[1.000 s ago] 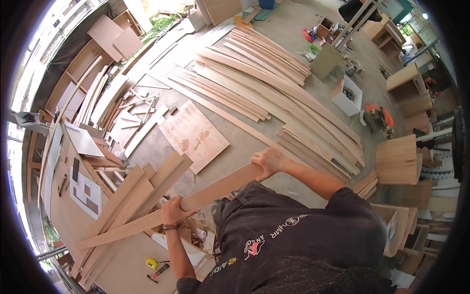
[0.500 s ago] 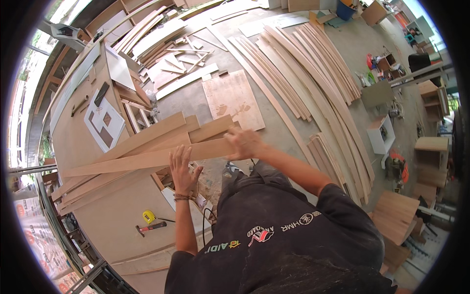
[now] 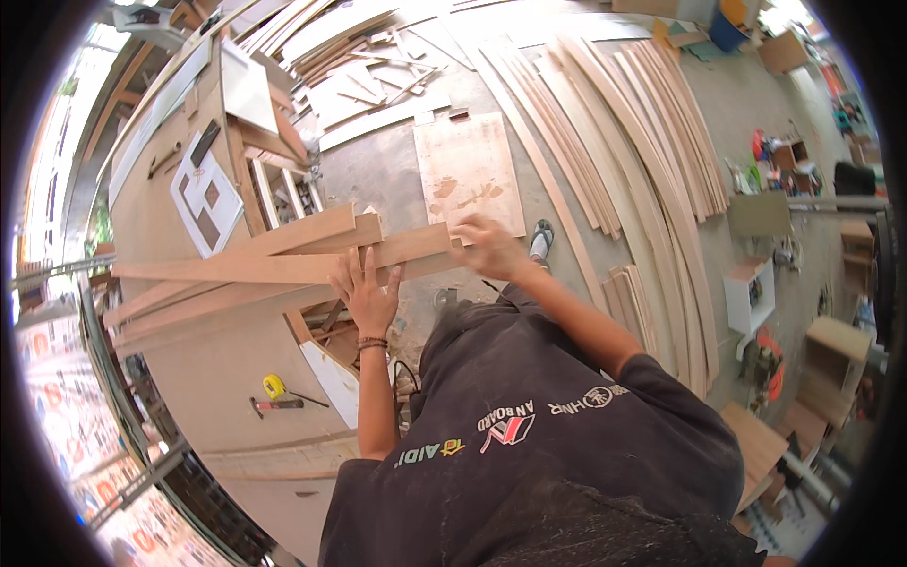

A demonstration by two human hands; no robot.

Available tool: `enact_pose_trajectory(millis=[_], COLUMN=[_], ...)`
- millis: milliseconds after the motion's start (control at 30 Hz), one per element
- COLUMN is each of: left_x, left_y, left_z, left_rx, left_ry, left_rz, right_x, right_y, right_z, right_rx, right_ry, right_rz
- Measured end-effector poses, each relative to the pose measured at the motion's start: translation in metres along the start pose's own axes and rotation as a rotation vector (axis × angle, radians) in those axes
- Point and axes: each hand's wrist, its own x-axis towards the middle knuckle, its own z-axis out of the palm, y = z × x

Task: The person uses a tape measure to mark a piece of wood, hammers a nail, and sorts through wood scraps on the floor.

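My left hand [image 3: 367, 291] lies palm down with spread fingers on a long wooden plank [image 3: 236, 269], wearing a bracelet at the wrist. At the right-hand end of the planks, my right hand [image 3: 493, 248] is curled and somewhat blurred. Its fingers are closed, but what lies in them is hidden. Behind the plank, a second plank [image 3: 416, 244] ends just left of my right fingers. More planks [image 3: 316, 231] overlap beside these at different angles on the workbench.
A yellow tape measure [image 3: 274, 385] and a hammer [image 3: 276, 404] lie on the bench [image 3: 217, 378]. A white panel with cut-outs [image 3: 210, 203] sits farther back. Long boards [image 3: 624, 189] cover the floor to the right, beside a plywood sheet [image 3: 468, 156]. A white box [image 3: 751, 295] stands farther right.
My right hand has moved slightly right and up along the plank ends. The left hand has shifted a little right, still spread on the wood. The view has turned slightly.
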Motion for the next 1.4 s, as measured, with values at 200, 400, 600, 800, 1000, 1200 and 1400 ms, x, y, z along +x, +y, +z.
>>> enact_pose_trajectory(millis=[200,400,600,800,1000,1200,1400], left_x=[0.015,0.029,0.026,0.013,0.027,0.051,0.121], left_y=[0.035,0.09,0.111,0.138,0.171,0.18,0.229], left_z=[0.028,0.032,0.031,0.075,0.089,0.098,0.091], left_rx=[0.089,0.079,-0.454,-0.448,-0.325,-0.148,-0.015], left_ry=[0.035,0.283,-0.034,-0.1,-0.079,-0.015,-0.008], left_rz=[-0.302,-0.905,-0.806,-0.921,-1.017,-1.096,-0.834], right_x=[-0.081,-0.123,-0.095,-0.066,-0.075,-0.071,-0.011], right_y=[0.18,0.315,0.395,0.403,0.385,0.387,0.413], right_z=[-0.131,-0.245,-0.294,-0.274,-0.254,-0.26,-0.274], right_rx=[-0.077,-0.055,0.015,0.109,0.137,0.061,0.031], right_ry=[0.077,0.025,0.025,-0.033,-0.237,-0.343,-0.334], right_rz=[0.382,0.587,0.578,0.544,0.533,0.572,0.637])
